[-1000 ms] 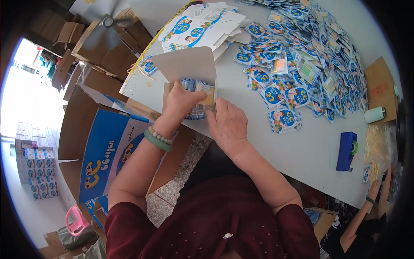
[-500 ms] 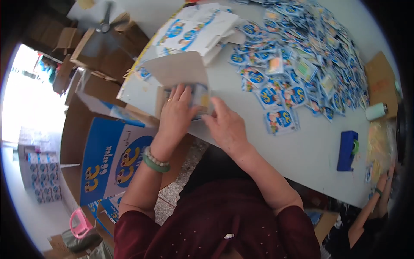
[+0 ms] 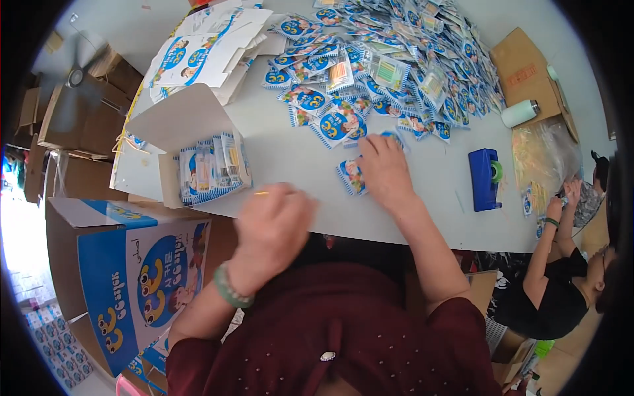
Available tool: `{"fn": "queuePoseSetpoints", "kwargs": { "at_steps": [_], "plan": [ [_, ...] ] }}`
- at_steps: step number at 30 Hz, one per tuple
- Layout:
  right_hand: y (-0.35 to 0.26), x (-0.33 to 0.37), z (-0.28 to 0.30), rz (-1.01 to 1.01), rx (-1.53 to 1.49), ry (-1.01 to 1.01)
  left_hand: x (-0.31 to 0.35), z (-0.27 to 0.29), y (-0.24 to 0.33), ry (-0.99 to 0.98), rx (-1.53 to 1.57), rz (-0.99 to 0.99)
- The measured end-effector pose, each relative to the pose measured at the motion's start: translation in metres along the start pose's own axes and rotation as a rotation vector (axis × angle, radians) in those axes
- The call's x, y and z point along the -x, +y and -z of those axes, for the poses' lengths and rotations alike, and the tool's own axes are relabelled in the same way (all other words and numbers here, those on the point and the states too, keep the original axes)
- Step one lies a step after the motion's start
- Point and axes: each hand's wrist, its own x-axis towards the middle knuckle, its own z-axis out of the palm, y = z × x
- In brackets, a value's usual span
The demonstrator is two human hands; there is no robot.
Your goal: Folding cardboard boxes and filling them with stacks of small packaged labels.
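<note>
My right hand (image 3: pixel 386 171) rests palm down over the near edge of a heap of packets, its fingers over a few of them and the thumb hidden. A small blue-and-white packet (image 3: pixel 352 177) sticks out beside its thumb side. Above the table's near edge hangs my left hand (image 3: pixel 274 228), smeared a little, with fingers curled in and nothing visible in them. To its left stands a white carton (image 3: pixel 170 181), lid flap up, with upright packets (image 3: pixel 210 168) in a row inside. The large heap of packets (image 3: pixel 396 59) spreads over the far middle of the table.
Flat white cartons (image 3: pixel 198 49) lie stacked at the far left. A blue tape dispenser (image 3: pixel 484 179), a pale green bottle (image 3: pixel 520 113) and a brown box (image 3: pixel 526 76) are at the right. A large blue printed carton (image 3: pixel 148 277) stands at left below the table. Another person (image 3: pixel 551 290) works at right.
My left hand has come out of the white carton, moving back and right, and its fingers have curled. My right hand has gone from beside the carton to the heap's near edge. The view has shifted.
</note>
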Motion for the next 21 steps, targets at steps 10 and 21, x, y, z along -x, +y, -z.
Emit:
{"fn": "queuePoseSetpoints", "kwargs": {
  "at_steps": [10, 21],
  "plan": [
    [0.034, 0.019, 0.021, -0.075, -0.014, 0.041, -0.031, -0.091, 0.012, -0.402, 0.035, 0.041],
    [0.056, 0.030, 0.021, -0.531, -0.224, -0.010, -0.037, -0.076, -0.018, -0.450, 0.660, 0.716]
  ]
}}
